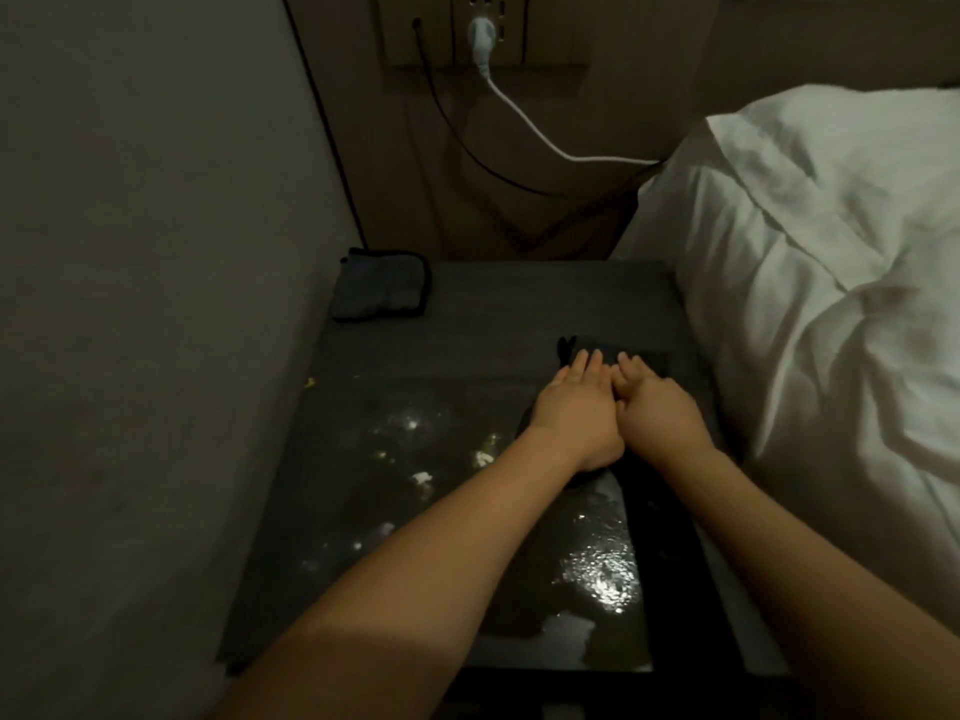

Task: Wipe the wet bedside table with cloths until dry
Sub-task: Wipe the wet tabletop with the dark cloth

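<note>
The dark bedside table (488, 298) fills the middle of the view, and water glistens over its near half (597, 569). A black cloth (654, 517) lies along the table's right side. My left hand (576, 407) and my right hand (660, 407) rest side by side on the cloth's far end, palms down, fingers flat and pointing away from me. Neither hand grips the cloth. A second, folded blue-grey cloth (379, 285) sits at the table's far left corner, apart from both hands.
A grey wall (156, 252) runs close along the table's left edge. A bed with white bedding (831, 278) presses against its right edge. Behind the table, a white cable (524, 122) and black cables hang from a wall socket (483, 28).
</note>
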A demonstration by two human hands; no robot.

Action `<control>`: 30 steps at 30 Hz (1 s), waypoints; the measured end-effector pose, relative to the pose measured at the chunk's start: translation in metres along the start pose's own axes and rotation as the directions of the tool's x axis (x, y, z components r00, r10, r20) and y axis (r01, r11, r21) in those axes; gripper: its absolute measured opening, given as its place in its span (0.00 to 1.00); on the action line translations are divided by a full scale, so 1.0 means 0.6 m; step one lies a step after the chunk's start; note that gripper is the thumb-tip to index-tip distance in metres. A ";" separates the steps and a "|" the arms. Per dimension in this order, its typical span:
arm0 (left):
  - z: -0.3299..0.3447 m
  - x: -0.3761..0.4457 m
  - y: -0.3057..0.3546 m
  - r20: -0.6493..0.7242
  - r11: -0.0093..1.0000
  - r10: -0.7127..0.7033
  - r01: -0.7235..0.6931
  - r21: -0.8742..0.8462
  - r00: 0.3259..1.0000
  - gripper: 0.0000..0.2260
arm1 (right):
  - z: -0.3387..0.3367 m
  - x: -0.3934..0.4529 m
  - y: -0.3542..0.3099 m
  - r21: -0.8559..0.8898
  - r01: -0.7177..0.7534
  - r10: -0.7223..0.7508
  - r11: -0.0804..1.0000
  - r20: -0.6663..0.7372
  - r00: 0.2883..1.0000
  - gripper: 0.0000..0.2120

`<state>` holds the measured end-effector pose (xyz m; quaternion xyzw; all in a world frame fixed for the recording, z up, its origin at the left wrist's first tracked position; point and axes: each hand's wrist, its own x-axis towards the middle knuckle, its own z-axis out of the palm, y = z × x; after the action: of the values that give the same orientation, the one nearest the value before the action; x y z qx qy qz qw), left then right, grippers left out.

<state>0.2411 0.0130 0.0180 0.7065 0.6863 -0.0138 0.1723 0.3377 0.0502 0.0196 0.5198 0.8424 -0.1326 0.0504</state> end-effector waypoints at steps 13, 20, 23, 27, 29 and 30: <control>-0.034 -0.140 -0.277 0.000 0.957 -0.290 0.290 -0.013 0.957 0.32 | 0.060 0.079 -0.308 0.093 0.303 -0.307 0.948 0.030 0.951 0.24; -0.030 -0.185 -0.372 -0.015 0.913 -0.408 0.408 0.003 0.913 0.32 | 0.071 0.095 -0.417 0.092 0.403 -0.410 0.910 0.066 0.910 0.23; -0.025 -0.202 -0.374 -0.009 0.899 -0.439 0.439 -0.008 0.899 0.32 | 0.073 0.085 -0.430 0.093 0.429 -0.436 0.898 0.064 0.898 0.23; -0.017 -0.223 -0.360 -0.016 0.898 -0.441 0.440 -0.011 0.898 0.33 | 0.078 0.065 -0.425 0.089 0.454 -0.460 0.887 0.078 0.884 0.24; -0.010 -0.235 -0.348 -0.017 0.896 -0.444 0.443 -0.024 0.896 0.33 | 0.082 0.052 -0.417 0.105 0.464 -0.473 0.880 0.088 0.877 0.24; -0.007 -0.239 -0.341 -0.019 0.895 -0.446 0.445 -0.037 0.895 0.33 | 0.082 0.046 -0.412 0.117 0.467 -0.478 0.877 0.097 0.873 0.24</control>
<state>0.0328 -0.1244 0.0126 0.5280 0.8322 -0.0326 0.1664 0.1026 -0.0445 0.0085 0.2909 0.9323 -0.2104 0.0446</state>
